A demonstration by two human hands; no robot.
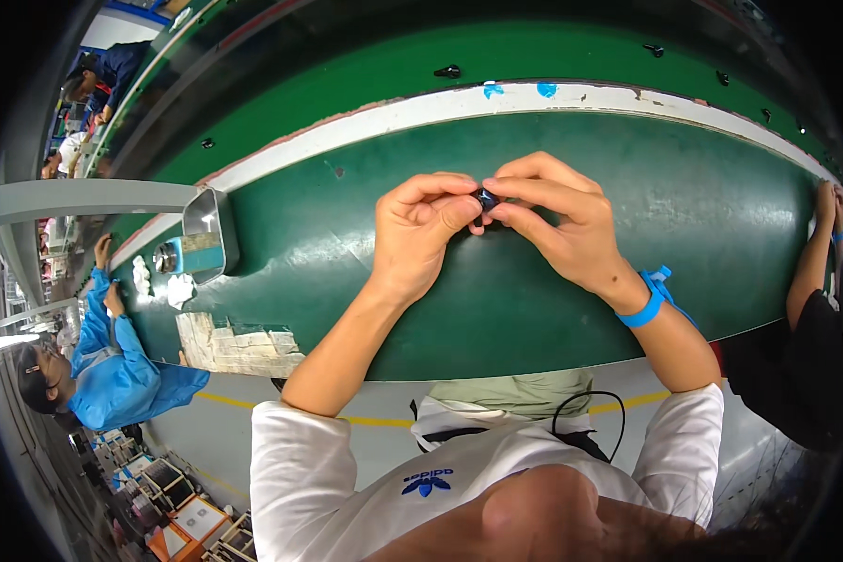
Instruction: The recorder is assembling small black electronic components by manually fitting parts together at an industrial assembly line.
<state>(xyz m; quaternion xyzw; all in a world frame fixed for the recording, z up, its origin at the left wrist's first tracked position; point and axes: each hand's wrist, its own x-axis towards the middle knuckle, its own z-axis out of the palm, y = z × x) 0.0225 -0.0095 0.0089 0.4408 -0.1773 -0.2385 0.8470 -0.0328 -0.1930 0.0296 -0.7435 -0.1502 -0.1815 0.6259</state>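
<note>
Between my fingertips, above the middle of the green bench, is a small glossy black part (485, 199); its exact kind is too small to make out. My left hand (421, 225) pinches it from the left with thumb and fingers. From the other side, the thumb and fingertips of my right hand (562, 220) close on the same part. Fingers hide much of it. A blue band (654, 302) circles my right wrist.
Beyond the white ledge (375, 120), a green belt (347, 112) carries several small black parts (448, 71). To the left stand a metal tray (217, 234) and a jar (167, 257), near crumpled white tissue (181, 290) and worn tape (239, 347). Co-workers sit at both sides.
</note>
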